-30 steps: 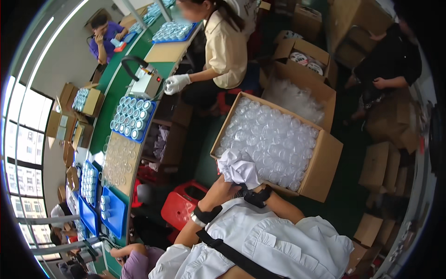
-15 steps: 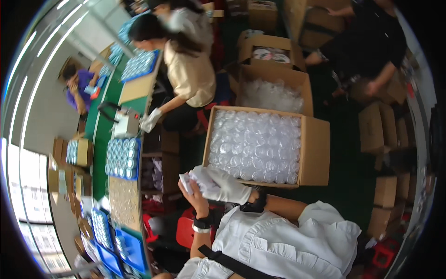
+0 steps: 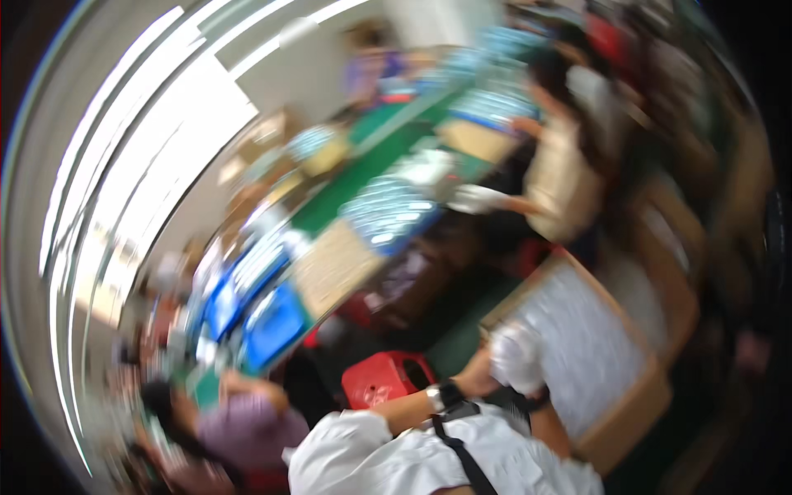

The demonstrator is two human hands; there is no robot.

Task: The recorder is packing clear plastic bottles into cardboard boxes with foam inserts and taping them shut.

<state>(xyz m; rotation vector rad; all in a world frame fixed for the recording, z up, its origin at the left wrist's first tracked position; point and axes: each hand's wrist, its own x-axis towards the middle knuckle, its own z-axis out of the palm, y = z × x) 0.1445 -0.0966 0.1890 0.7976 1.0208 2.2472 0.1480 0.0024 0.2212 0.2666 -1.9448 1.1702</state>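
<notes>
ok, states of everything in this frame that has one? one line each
cardboard box: flaps open, full of clear pieces, too blurred to name.
white bundle: held up at the box's near edge; which hand grips it is unclear.
left hand: raised at the bundle, grip blurred.
right hand: hidden behind the bundle.
red stool: standing on the floor, nothing on it.
blue trays: lying on the green table.
</notes>
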